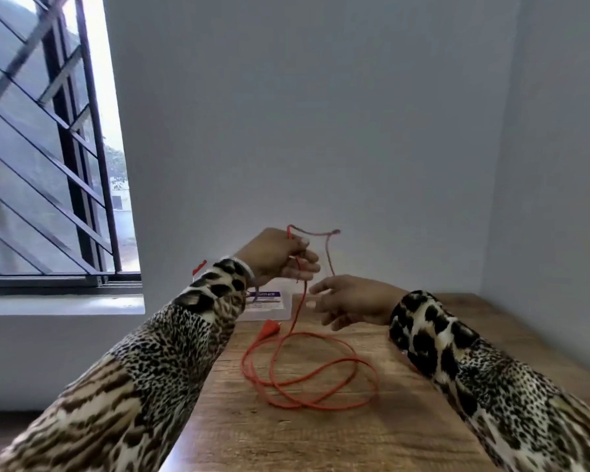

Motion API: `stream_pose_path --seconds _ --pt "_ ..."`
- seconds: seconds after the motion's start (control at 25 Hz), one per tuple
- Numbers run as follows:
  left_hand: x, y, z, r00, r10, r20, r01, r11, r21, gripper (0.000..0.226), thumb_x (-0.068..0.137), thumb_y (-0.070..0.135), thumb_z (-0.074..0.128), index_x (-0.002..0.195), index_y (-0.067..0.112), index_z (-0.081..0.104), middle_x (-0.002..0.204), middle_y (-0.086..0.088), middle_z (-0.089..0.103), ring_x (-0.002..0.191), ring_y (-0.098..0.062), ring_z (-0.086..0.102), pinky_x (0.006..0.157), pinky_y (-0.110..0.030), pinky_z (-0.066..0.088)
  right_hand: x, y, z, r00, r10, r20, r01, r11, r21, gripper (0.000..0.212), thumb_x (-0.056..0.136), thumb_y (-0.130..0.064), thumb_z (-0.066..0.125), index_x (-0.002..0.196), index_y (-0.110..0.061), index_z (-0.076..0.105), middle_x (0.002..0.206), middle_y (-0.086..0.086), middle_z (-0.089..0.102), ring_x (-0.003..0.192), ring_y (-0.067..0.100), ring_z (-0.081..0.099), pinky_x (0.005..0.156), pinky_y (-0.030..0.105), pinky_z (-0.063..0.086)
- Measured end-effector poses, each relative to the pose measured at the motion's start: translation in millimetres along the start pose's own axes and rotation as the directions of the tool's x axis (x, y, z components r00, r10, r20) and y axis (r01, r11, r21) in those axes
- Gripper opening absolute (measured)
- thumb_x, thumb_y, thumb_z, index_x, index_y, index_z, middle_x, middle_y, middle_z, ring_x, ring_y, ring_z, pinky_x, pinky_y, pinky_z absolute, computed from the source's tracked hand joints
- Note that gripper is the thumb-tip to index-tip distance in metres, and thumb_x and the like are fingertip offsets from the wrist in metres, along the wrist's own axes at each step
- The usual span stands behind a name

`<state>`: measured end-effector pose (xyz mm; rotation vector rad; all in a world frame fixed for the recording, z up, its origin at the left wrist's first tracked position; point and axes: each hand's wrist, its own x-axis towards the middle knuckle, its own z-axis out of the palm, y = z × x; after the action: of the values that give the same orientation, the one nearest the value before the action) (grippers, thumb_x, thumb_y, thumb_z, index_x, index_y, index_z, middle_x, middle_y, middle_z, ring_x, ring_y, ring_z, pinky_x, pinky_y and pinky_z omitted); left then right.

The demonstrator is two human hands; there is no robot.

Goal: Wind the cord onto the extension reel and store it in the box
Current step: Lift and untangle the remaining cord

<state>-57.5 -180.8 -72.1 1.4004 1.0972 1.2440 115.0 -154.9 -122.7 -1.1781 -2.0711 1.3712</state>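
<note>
Wooden surface (406,420) holds floppy, light cord (307,379); my left hand (280,255) pinches it above the box (269,303), right hand (351,299) loose, so I'd grab just below.

A plain room, likely in a home, is showing here. Bare grey walls (321,114) are meeting a barred window (48,148) and wooden table (321,437).

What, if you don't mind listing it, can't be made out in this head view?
- Reel: none visible; the left hand covers whatever the orange cord winds on.
- Box: mostly behind the left sleeve; label too blurred to read.
- Cord loop above the hand: motion-blurred.
- Right hand: cord contact unclear.
</note>
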Motion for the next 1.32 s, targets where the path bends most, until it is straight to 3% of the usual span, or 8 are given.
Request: stream_pose_path --seconds 0.24,0.36,0.48,0.72,0.92,1.12,1.2,1.32 --pt "-7.0 -3.0 -0.6 0.965 0.097 -0.243 -0.144 0.973 -0.183 0.023 0.100 0.018 0.048 0.089 0.002 0.061 0.075 -0.008 0.058 0.064 -0.019 0.063 0.050 -0.018 0.055 10.2 -38.1 8.1 0.977 -0.167 -0.134 0.183 0.976 0.118 0.010 0.094 -0.015 0.055 0.091 -0.006 0.055 0.086 0.014 0.061 0.063 0.020 0.062 0.057 0.029 0.055" --pt "-6.2 0.6 -6.9 0.954 0.048 -0.296 -0.142 0.942 -0.303 0.028 0.101 0.022 0.045 0.091 0.002 0.062 0.070 -0.005 0.058 0.052 -0.012 0.062 0.044 -0.016 0.050 14.0 -27.5 21.2 0.998 0.059 -0.036 -0.067 0.955 -0.290 0.039 0.077 -0.024 0.077 0.104 -0.010 0.053 0.096 0.010 0.061 0.075 0.019 0.063 0.061 0.028 0.056" --pt "-7.2 7.6 -26.9 0.940 0.024 -0.340 -0.059 0.994 -0.094 0.033 0.101 0.031 0.044 0.092 0.007 0.065 0.072 0.000 0.060 0.039 -0.003 0.047 0.033 -0.013 0.034 25.2 1.1 52.1 0.999 0.034 0.036 -0.021 0.949 -0.316 0.072 0.077 -0.035 0.075 0.136 -0.016 0.038 0.118 0.008 0.056 0.084 0.017 0.065 0.064 0.027 0.054" --pt "-20.3 -3.0 -63.5 0.950 -0.076 -0.304 0.012 0.978 -0.207 0.035 0.101 0.035 0.043 0.092 0.005 0.059 0.079 -0.006 0.060 0.044 -0.006 0.056 0.037 -0.014 0.043 41.3 14.3 68.9 0.974 -0.091 0.207 0.089 0.996 0.019 0.014 0.088 -0.017 0.065 0.101 -0.014 0.061 0.094 0.006 0.067 0.076 0.017 0.064 0.067 0.029 0.055" --pt "-41.6 -45.5 -74.2 0.956 -0.285 -0.062 0.290 0.901 0.324 0.077 0.070 0.067 0.065 0.122 0.013 0.051 0.119 -0.006 0.058 0.103 -0.022 0.057 0.090 -0.043 0.052 45.7 9.4 72.1 0.986 -0.136 -0.095 0.164 0.885 0.437 0.009 0.094 -0.003 0.049 0.086 -0.005 0.052 0.074 0.015 0.065 0.060 0.021 0.066 0.055 0.027 0.056" --pt "-74.8 -114.3 -52.0 0.840 -0.288 0.460 0.018 0.862 0.506 0.081 0.074 0.033 0.079 0.137 0.050 0.030 0.117 0.006 0.065 0.100 -0.012 0.062 0.091 -0.024 0.045 48.2 10.1 47.6 0.925 0.027 -0.380 0.217 0.782 0.584 0.016 0.096 0.001 0.044 0.082 -0.003 0.050 0.074 0.017 0.060 0.061 0.023 0.062 0.052 0.027 0.058" --pt "-82.3 -132.5 -56.9 0.855 -0.338 0.393 0.039 0.798 0.601 0.097 0.075 0.026 0.080 0.149 0.033 0.018 0.121 -0.001 0.060 0.109 -0.014 0.056 0.098 -0.025 0.039 46.6 14.7 38.0 0.903 0.056 -0.427 0.247 0.745 0.620 0.017 0.097 0.001 0.042 0.082 -0.004 0.048 0.071 0.017 0.061 0.059 0.022 0.063 0.054 0.027 0.058" --pt "-84.2 -138.9 -75.8 0.944 -0.219 0.247 -0.074 0.588 0.806 0.045 0.081 0.026 0.075 0.123 0.025 0.060 0.105 0.011 0.063 0.098 -0.003 0.056 0.087 -0.017 0.041 45.8 21.0 26.9 0.879 0.098 -0.467 0.258 0.726 0.637 0.015 0.098 -0.001 0.039 0.085 -0.005 0.046 0.073 0.018 0.062 0.063 0.022 0.063 0.053 0.025 0.058"
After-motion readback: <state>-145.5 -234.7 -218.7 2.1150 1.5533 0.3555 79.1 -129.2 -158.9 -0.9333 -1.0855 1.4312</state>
